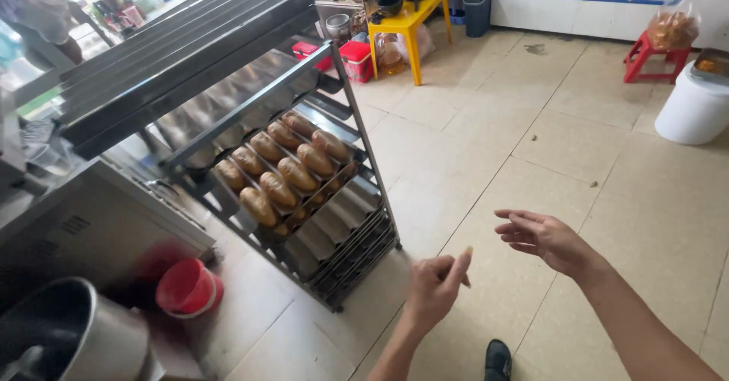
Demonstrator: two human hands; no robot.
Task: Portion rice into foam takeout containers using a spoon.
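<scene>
My left hand is loosely curled with the forefinger sticking out, holding nothing. My right hand is spread open and empty, fingers pointing left. Both hover over the tiled floor, just right of a tall metal tray rack. One shelf of the rack carries a corrugated tray with several golden baked bread loaves in rows. Other rack shelves hold bare trays. My left hand is the nearer one to the rack's lower right corner.
A red bucket and a steel bowl sit at lower left beside a metal machine. A yellow table, red boxes, a red stool and a white bin stand farther back. My dark shoe shows below.
</scene>
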